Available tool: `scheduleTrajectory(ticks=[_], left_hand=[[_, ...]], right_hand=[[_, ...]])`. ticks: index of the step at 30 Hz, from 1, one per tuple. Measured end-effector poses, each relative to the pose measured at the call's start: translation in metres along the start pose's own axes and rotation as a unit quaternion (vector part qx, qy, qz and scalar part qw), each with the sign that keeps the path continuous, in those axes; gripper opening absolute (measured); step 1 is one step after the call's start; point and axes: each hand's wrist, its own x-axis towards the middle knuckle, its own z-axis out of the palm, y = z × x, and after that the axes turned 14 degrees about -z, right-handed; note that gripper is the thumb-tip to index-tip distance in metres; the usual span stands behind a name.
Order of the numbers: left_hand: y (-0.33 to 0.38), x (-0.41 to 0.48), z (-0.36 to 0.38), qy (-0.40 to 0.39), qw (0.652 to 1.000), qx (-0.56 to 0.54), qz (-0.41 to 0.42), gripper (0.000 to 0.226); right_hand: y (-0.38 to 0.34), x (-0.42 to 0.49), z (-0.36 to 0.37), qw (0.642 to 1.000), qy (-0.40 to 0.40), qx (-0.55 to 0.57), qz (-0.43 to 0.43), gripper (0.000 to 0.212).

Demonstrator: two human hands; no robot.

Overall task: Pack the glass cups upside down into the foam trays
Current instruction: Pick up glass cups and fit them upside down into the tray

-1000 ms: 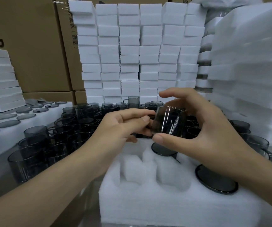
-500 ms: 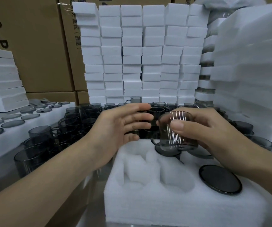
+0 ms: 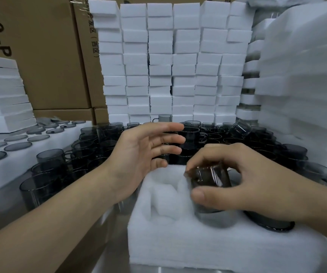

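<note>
- Foam tray is nearest, white, with an empty pocket at its left.
- Glass cup has its lower end sunk in a middle pocket; which end is up is hard to tell.
- Right hand grips the cup: thumb across the near wall, fingers curled over the top and far side.
- Dark lid lies in the tray just right of the cup, partly under that hand.
- Left hand is just left of the cup, not touching it, fingers straight and spread, holding nothing.
- Loose cups crowd behind the tray.
- Foam blocks are stacked behind, with cardboard boxes far left.
</note>
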Motion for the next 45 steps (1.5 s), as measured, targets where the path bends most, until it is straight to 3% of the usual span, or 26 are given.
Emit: scheduleTrajectory(ticks=[4, 11, 15, 20, 24, 32, 37, 45], left_hand=[[-0.001, 0.000, 0.001, 0.004, 1.000, 0.008, 0.004, 0.040], [-0.001, -0.001, 0.003, 0.010, 1.000, 0.028, 0.006, 0.037], [-0.002, -0.001, 0.003, 0.010, 0.999, 0.034, 0.006, 0.039], [-0.001, -0.001, 0.003, 0.011, 0.999, 0.036, 0.006, 0.041], [-0.001, -0.001, 0.003, 0.010, 0.999, 0.037, 0.003, 0.042], [-0.002, -0.001, 0.004, 0.013, 0.999, 0.040, 0.004, 0.044], [-0.003, 0.000, 0.004, 0.014, 0.999, 0.051, 0.007, 0.045], [-0.002, 0.000, 0.003, 0.011, 0.999, 0.051, 0.004, 0.044]], right_hand=[[-0.005, -0.001, 0.001, 0.997, -0.062, -0.048, 0.013, 0.060], [-0.008, 0.001, -0.003, 0.994, -0.098, -0.037, 0.021, 0.055], [-0.007, 0.000, -0.004, 0.995, -0.095, -0.036, 0.021, 0.053], [-0.004, 0.003, -0.002, 0.998, -0.037, 0.048, 0.013, 0.051], [-0.003, 0.004, -0.007, 0.997, -0.069, 0.030, -0.001, 0.038], [-0.003, 0.001, -0.014, 0.994, -0.107, 0.034, 0.011, 0.053], [0.000, 0.001, -0.015, 0.990, -0.140, -0.014, 0.024, 0.050], [0.006, -0.002, -0.018, 0.993, -0.115, 0.009, 0.017, 0.056]])
